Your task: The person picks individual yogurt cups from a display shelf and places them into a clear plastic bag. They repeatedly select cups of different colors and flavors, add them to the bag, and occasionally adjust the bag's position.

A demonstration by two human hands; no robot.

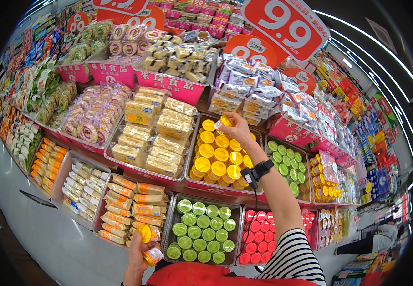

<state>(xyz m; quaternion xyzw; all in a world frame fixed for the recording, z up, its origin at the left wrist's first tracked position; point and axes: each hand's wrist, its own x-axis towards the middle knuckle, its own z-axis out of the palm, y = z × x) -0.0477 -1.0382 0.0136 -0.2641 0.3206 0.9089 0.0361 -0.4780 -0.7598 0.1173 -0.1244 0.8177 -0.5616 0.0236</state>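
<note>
My right hand [240,129] reaches to the back of a clear bin of yellow-lidded cups [219,168]. Its fingers grip a small yellow-lidded cup [223,123] with a printed label, tilted above the others. Low in the view, my left hand [138,255] holds two more such cups, an upper one [145,233] and a lower one [152,255]. They are beside a bin of orange-and-tan wrapped snacks [135,203]. A black band with a small cabled device [258,173] is on my right wrist.
Green-lidded cups [202,230] fill the bin in front of me, with red-lidded cups [258,232] to its right. Bagged pale biscuits [170,132] stand left of the yellow cups. White-and-purple packets [245,78] lie behind, under a large red price sign [285,25]. A person [374,239] is at the far right.
</note>
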